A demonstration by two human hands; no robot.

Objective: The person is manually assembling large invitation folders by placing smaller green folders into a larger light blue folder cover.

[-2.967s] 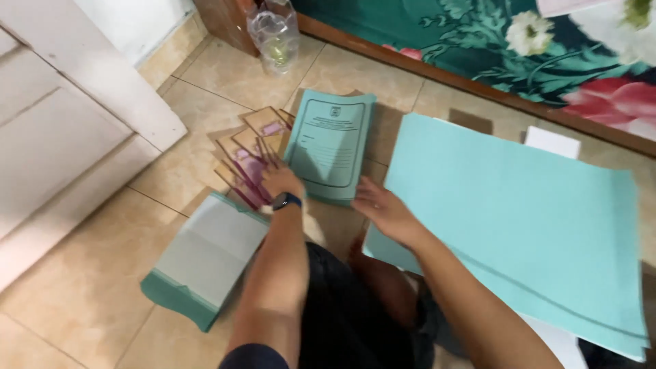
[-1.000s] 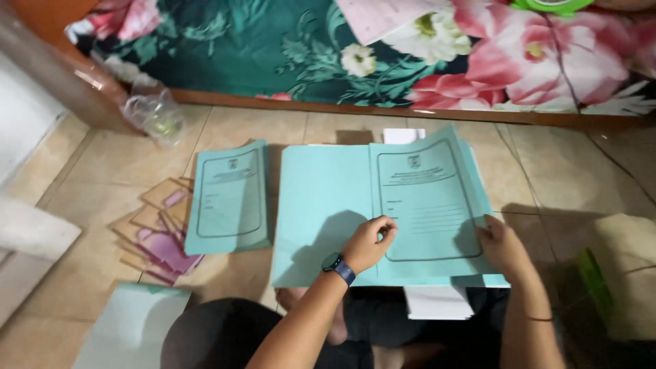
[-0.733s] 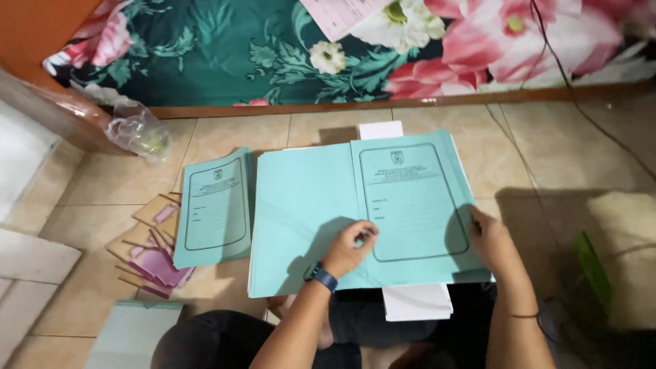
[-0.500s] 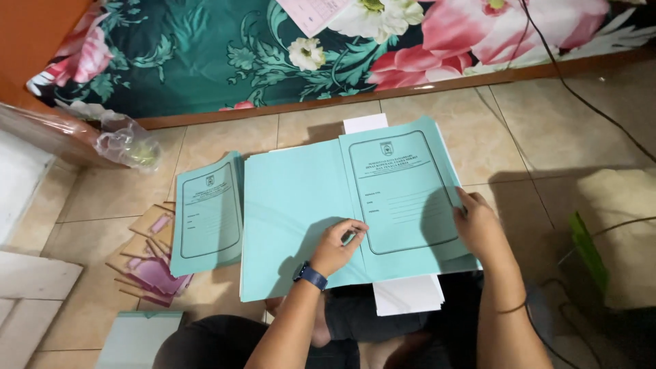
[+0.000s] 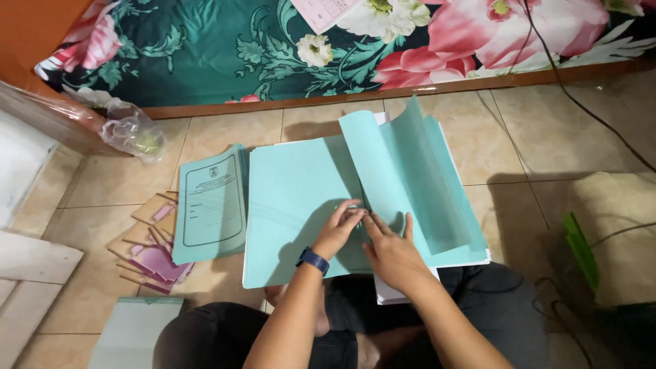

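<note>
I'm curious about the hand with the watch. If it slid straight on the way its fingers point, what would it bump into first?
The left hand points up and right, along the open teal folder. It would probably meet the lifted teal sheet standing at the fold first, though depth is hard to judge.

Clear plastic bag (image 5: 133, 130) by floral mattress (image 5: 273, 48); brown envelopes (image 5: 154, 249) scattered.

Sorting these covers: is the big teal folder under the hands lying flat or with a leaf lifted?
Lifted: the folder's right leaf stands curled above the stack while both hands press near the fold.
</note>
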